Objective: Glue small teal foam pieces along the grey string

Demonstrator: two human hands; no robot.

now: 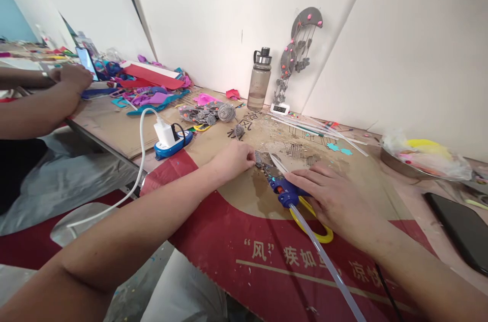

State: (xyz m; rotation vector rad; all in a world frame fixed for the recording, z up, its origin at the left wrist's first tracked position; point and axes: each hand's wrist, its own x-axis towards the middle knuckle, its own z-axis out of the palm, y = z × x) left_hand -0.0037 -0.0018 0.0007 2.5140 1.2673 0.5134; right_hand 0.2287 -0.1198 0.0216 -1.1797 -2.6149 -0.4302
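Where yellow-handled metal scissors (328, 235) underlie a blue plastic glue gun (288, 196), the right hand (335, 194) overlaps both, grip unclear, and the left hand (233, 160) pinches closed beside the gun.

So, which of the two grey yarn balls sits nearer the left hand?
The small yarn ball on the cardboard, just beyond the left hand; the larger yarn ball lies farther back, beside the grey dotted pieces.

the glue gun (288, 197) is smooth plastic (faintly glossy), the cardboard (236, 198) matt.
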